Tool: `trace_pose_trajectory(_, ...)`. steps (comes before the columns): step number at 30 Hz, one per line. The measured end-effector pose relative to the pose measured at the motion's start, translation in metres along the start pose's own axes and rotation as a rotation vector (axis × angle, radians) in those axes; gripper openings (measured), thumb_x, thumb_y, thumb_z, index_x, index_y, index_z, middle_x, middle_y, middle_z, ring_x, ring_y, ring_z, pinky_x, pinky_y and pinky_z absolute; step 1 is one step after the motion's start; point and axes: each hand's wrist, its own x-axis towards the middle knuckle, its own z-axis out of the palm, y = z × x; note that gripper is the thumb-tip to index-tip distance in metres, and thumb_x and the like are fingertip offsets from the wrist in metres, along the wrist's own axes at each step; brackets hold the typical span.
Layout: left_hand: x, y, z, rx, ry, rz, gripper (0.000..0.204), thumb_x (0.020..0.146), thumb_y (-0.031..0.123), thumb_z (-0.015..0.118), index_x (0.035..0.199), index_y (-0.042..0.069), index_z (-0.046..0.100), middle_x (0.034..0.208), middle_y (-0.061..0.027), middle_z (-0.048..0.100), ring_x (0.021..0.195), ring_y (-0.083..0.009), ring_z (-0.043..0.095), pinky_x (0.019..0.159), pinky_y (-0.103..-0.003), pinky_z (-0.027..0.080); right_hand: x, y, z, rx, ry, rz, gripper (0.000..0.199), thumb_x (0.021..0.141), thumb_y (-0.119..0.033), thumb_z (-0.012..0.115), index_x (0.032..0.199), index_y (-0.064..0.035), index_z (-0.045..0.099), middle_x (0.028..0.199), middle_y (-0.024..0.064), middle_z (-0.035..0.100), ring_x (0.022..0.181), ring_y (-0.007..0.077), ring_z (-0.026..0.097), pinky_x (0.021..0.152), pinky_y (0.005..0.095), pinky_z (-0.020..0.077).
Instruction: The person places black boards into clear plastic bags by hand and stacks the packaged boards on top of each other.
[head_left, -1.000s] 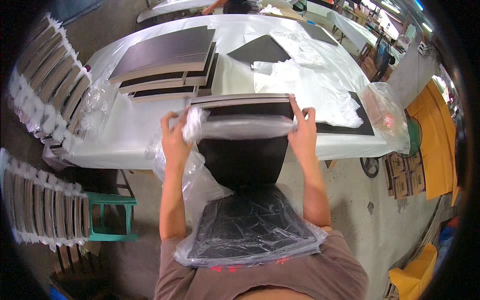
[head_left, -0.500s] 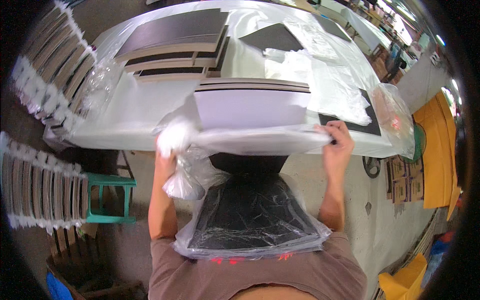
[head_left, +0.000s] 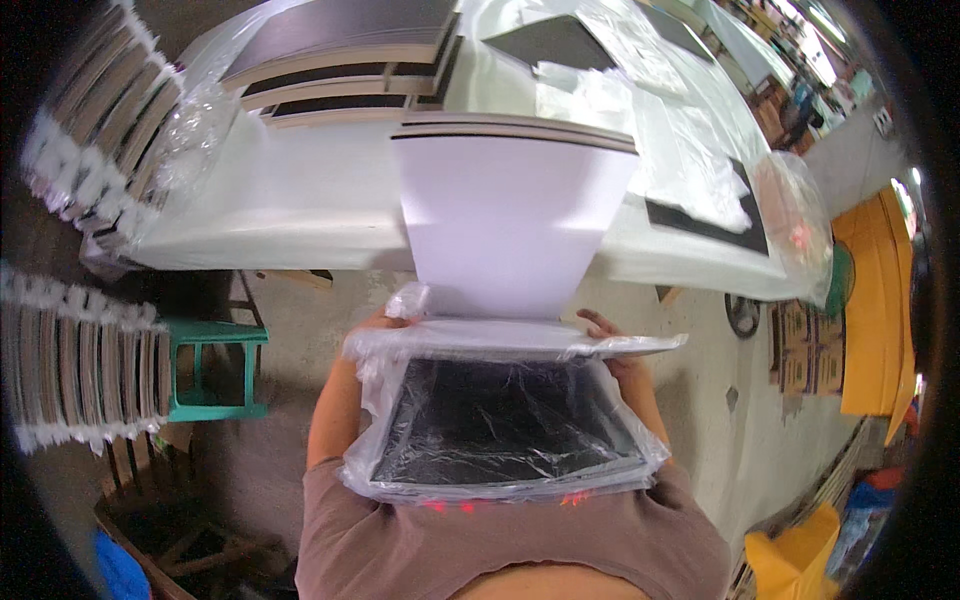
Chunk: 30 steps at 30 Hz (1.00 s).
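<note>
Both hands clamped on the bag mouth at centre; slippery film, stiff heavy boards, grip the edges

Crinkled glossy clear plastic bag, smooth matt white board stack, matt white tabletop, green plastic stool

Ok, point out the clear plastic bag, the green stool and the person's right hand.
Clear plastic bag [head_left: 500,425], head view, on the wrinkled film over the dark boards.
Green stool [head_left: 215,335], head view, on its top frame.
Right hand [head_left: 605,330], head view, on the fingers at the bag's mouth.
</note>
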Motion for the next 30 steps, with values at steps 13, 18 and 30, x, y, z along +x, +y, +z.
trace_pose_trajectory(13, 0.014, 0.01, -0.021, 0.221, 0.351, 0.303, 0.049, 0.081, 0.043, 0.049, 0.104, 0.0, 0.051, 0.086, -0.0066, 0.056, 0.075, -0.0122, 0.051, 0.065, -0.026, 0.043, 0.043, -0.031, -0.048, -1.217, -0.066, 0.008, 0.042, 0.061, -0.027, 0.072, 0.089, -0.002, 0.053, 0.086, 0.0075, 0.056, 0.075, 0.017, 0.054, 0.067, 0.0288, 0.044)
trace_pose_trajectory(18, -0.103, 0.119, 0.014, -0.419, -0.028, 0.846, 0.078, 0.069, 0.068, 0.034, 0.109, 0.003, 0.046, 0.086, -0.005, 0.054, 0.061, -0.0096, 0.046, 0.053, -0.021, 0.04, -0.001, -0.145, 0.095, -1.2, -0.35, -0.222, 0.042, 0.058, -0.014, 0.074, 0.093, -0.0033, 0.053, 0.082, 0.0024, 0.055, 0.071, 0.0105, 0.051, 0.062, 0.0236, 0.0395)
trace_pose_trajectory(30, -0.142, 0.163, 0.136, -0.619, 0.015, 0.773, 0.04, 0.074, 0.013, 0.064, 0.108, 0.005, 0.045, 0.101, -0.006, 0.051, 0.092, -0.0172, 0.05, 0.078, -0.03, 0.041, 0.026, -0.14, 0.264, -0.266, -0.143, -0.833, 0.024, 0.073, -0.011, 0.064, 0.091, -0.0043, 0.05, 0.071, 0.0036, 0.055, 0.062, 0.0087, 0.05, 0.054, 0.0201, 0.0394)
